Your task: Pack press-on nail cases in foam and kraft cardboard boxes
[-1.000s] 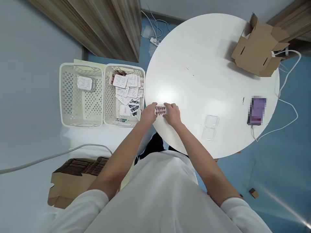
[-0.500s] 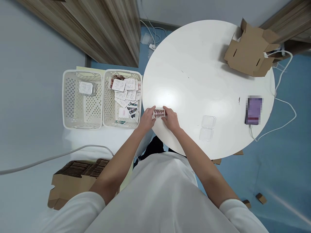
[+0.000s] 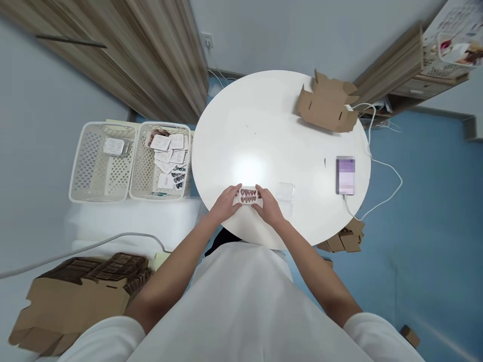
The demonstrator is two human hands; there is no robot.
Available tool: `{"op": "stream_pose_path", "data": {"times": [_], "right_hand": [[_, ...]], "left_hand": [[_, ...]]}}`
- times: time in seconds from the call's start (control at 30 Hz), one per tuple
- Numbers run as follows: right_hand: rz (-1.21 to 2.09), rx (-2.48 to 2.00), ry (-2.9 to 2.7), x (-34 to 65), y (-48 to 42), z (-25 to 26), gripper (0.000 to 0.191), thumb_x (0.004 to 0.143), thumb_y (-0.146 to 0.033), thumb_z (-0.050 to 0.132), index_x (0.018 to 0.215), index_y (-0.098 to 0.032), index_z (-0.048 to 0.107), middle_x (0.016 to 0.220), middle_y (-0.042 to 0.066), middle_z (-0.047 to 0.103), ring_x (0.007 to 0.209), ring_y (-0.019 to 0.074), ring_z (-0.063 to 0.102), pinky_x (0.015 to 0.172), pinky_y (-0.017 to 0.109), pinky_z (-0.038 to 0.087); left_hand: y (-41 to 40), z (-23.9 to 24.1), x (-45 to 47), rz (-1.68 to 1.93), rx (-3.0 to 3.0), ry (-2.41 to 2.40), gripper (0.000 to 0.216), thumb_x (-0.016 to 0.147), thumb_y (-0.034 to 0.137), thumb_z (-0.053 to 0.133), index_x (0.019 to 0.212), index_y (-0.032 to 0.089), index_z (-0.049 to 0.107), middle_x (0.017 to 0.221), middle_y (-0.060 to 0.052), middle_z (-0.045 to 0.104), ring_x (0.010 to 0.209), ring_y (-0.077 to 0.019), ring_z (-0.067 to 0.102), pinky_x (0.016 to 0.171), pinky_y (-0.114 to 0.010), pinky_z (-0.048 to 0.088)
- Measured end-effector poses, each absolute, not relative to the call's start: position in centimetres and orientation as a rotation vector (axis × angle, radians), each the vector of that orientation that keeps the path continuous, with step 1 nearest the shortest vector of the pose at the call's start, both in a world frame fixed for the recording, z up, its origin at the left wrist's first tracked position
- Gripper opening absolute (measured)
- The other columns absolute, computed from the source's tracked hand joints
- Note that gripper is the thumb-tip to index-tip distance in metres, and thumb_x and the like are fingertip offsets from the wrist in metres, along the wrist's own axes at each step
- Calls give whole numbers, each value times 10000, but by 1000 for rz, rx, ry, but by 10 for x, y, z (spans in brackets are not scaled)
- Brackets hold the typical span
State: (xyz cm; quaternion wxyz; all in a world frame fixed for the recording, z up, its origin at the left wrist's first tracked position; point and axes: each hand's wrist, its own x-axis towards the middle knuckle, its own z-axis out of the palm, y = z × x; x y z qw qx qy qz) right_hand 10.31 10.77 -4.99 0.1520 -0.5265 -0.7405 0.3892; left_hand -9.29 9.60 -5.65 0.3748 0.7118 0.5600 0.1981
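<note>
A small card of press-on nails [image 3: 248, 195], with two rows of brownish-pink nails facing up, is held level over the front part of the round white table [image 3: 234, 115]. My left hand [image 3: 227, 202] pinches its left end between thumb and fingers. At the right end my right hand [image 3: 268, 205] grips it the same way. Just right of that hand lies an opened clear plastic case [image 3: 286, 192], partly washed out against the white surface.
Left of the table stand two white baskets, one [image 3: 133, 176] with cards and nail sets, the other [image 3: 81, 176] with stacked clear cases. An unfolded cardboard box [image 3: 328, 108] and a plugged-in phone [image 3: 345, 176] are on the table's right. Flattened cardboard [image 3: 75, 306] lies at lower left.
My view has swung to the right, so table and baskets appear farther left. Both hands, still on the nail card, have come nearer to the clear case.
</note>
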Motion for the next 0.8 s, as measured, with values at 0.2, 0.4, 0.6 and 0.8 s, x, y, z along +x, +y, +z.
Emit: {"op": "stream_pose_path", "data": {"times": [0.2, 0.4, 0.6, 0.8], "right_hand": [[1050, -1556, -2142, 199, 81, -53, 626, 717, -295, 602, 1282, -262, 335, 1075, 86, 504, 1009, 266, 478, 839, 461, 427], [1015, -1611, -2178, 242, 79, -75, 635, 657, -290, 661, 1231, -228, 396, 1169, 102, 451, 1097, 287, 416, 891, 466, 395], [1030, -1638, -2220, 244, 80, -91, 624, 672, -302, 652, 1231, -215, 391, 1164, 104, 471, 1072, 276, 437, 853, 440, 409], [1016, -1587, -2206, 247, 79, -99, 608, 680, -287, 643, 1230, -227, 391, 1175, 117, 467, 1059, 303, 450, 827, 467, 408]], "left_hand": [[79, -55, -9, 417, 1917, 1328, 634, 715, 218, 601, 1290, 240, 335, 1129, -94, 467, 1037, -250, 463, 870, -433, 420], [76, -69, 40, 295, 1952, 1407, 628, 687, 202, 633, 1260, 226, 377, 1078, -95, 469, 993, -246, 459, 851, -419, 417], [73, -79, 52, 146, 1930, 1526, 643, 684, 161, 612, 1266, 255, 356, 1074, -81, 466, 978, -238, 468, 810, -389, 426], [72, -82, 59, 137, 1896, 1534, 662, 680, 123, 587, 1278, 250, 334, 1081, -85, 460, 979, -235, 478, 794, -373, 438]]}}
